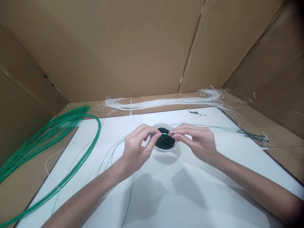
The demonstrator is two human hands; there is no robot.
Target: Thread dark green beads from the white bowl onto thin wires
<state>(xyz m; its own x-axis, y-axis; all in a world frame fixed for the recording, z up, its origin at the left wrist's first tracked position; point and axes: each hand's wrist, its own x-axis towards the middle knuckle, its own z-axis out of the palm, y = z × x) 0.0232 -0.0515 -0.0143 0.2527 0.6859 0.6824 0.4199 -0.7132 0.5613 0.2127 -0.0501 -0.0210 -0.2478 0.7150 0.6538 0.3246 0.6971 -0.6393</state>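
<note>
Head view: fine green wire [164,134]

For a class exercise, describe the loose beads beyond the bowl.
On the white sheet, look past the bowl between the left hand and right hand to the far edge. A small scatter of dark beads lies there, apart from the bowl's heap.

The left hand [136,150] and right hand [196,142] hide most of the thin strand [165,134] between them, and the dark beads [164,141] in the bowl [163,124] are too small to tell apart.
</note>
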